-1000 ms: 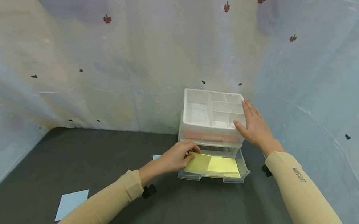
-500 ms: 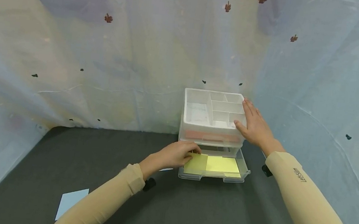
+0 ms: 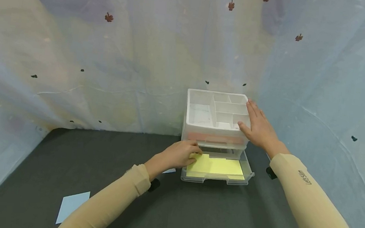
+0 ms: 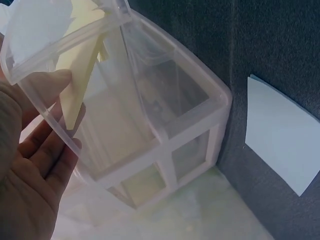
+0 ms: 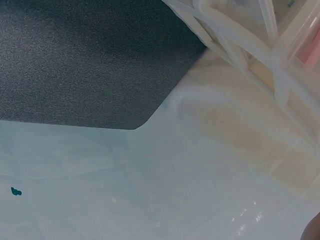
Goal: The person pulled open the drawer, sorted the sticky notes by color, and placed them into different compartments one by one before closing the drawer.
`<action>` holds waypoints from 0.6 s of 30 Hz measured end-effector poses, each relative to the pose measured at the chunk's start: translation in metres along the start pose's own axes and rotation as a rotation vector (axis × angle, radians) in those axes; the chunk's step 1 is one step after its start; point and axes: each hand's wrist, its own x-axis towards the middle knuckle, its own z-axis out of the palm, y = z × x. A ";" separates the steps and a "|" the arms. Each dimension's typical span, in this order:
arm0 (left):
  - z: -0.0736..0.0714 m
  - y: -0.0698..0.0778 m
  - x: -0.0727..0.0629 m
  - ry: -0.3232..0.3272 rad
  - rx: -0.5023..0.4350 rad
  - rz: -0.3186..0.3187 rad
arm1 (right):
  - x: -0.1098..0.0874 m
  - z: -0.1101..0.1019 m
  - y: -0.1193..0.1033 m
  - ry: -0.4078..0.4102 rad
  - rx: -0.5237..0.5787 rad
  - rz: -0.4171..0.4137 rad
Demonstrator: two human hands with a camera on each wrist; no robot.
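Observation:
A white plastic drawer organizer (image 3: 197, 131) stands at the back, its bottom clear drawer (image 3: 192, 179) pulled out. Yellow paper sheets (image 3: 227, 167) lie inside that drawer. My left hand (image 3: 179, 154) reaches over the drawer's left side and pinches a yellow sheet (image 3: 200, 163) at its left edge. In the left wrist view, the thumb and fingers of the left hand (image 4: 37, 175) close on the yellow paper (image 4: 80, 82) behind the clear drawer wall. My right hand (image 3: 260, 131) rests on the organizer's top right side, fingers straight, thumb over the tray; only a sliver shows in the right wrist view.
One pale blue sheet (image 3: 71, 204) lies on the dark table (image 3: 211, 217) at front left. Another pale blue sheet (image 3: 170, 170) lies by the drawer, partly behind the left hand. Pink contents (image 3: 216, 139) show through an upper drawer. Draped cloth (image 3: 134, 60) stands behind.
The left hand has shifted slightly left and up with the yellow sheet. That sheet's right edge moved left, and its face looks brighter. The right hand stays in place.

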 end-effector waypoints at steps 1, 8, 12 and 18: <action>-0.001 0.000 0.000 -0.003 0.007 0.005 | 0.000 0.000 0.000 0.002 0.000 0.001; -0.001 -0.002 0.002 -0.010 0.069 0.059 | 0.000 0.000 0.000 -0.004 -0.008 0.003; -0.001 -0.004 0.003 -0.010 0.113 0.093 | 0.000 0.001 0.000 -0.012 -0.017 0.009; -0.005 -0.002 0.003 -0.025 0.165 0.125 | 0.000 0.001 0.001 -0.007 -0.013 0.011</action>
